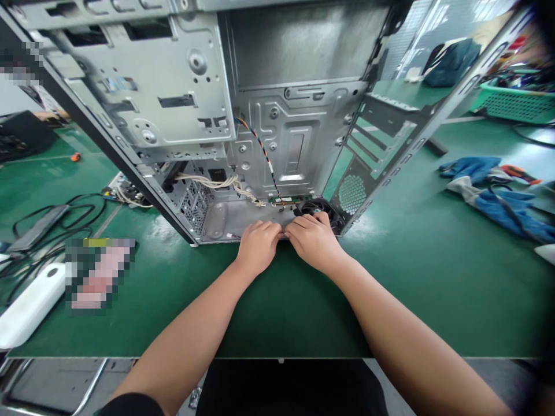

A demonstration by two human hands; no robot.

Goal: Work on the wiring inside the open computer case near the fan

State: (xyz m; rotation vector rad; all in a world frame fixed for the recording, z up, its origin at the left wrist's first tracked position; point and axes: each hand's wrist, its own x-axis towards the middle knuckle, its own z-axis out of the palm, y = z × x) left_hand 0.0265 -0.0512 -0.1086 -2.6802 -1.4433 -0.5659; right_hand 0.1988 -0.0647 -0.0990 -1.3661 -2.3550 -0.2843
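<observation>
An opened metal computer case (299, 130) stands upright before me, its inside facing me. At its bottom front edge, my left hand (259, 245) and my right hand (315, 240) are close together with fingers curled. Their fingertips meet near the case's lower lip, and whatever they pinch is hidden. A black cooling fan (318, 206) sits just behind my right hand. Beyond the fingers lies a narrow green circuit board (288, 200) on the case floor. A multicoloured braided cable (264, 153) hangs down toward it. Cream wires (212, 182) run in from the left.
The case stands on a green table (433, 277). To the right are blue gloves (498, 199) and a green basket (515, 101) full of items. On the left lie black cables with a power adapter (41, 228), a long white object (34, 306) and a blurred-out item (102, 274).
</observation>
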